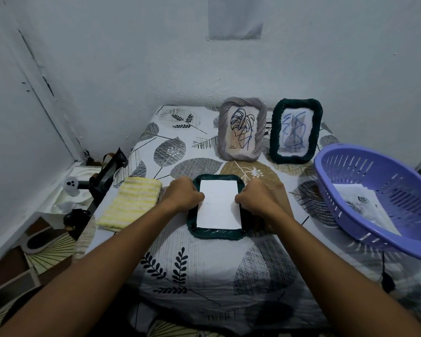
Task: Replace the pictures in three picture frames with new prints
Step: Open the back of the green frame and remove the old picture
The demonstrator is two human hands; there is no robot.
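Dark green frame [216, 233] lying flat at the centre of the leaf-print tablecloth [204, 271], a white sheet [218, 205] resting in its opening. Left hand [182, 194], at 9 o'clock of the frame, and right hand [258, 197], at 3 o'clock, each curl onto the sheet's side edges, apparently pinching them. At 12 o'clock stand a grey frame [241, 128] and a second green frame [295, 131]. Purple basket [384, 195] holding prints at 3 o'clock; yellow cloth [130, 205] at 9 o'clock.

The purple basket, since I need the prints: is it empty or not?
Not empty. The purple basket is tilted toward the camera, and paper sheets with dark printed marks lie on its bottom.
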